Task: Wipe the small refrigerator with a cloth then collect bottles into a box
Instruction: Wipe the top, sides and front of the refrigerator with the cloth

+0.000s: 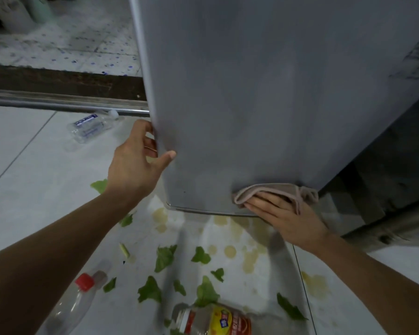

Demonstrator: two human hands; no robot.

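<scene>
The small grey refrigerator fills the upper middle of the head view. My left hand grips the left edge of its door, thumb on the front face. My right hand presses a folded beige cloth flat against the door's bottom right corner. A clear bottle with a blue label lies on the floor to the left. Below it, near my left forearm, lies a clear bottle with a red cap. A jar-like bottle with a yellow and red label lies at the bottom centre.
Green leaf scraps and yellowish spill stains are scattered over the white tiled floor in front of the refrigerator. A metal door track and dark threshold run behind at left. A dark cabinet stands to the right.
</scene>
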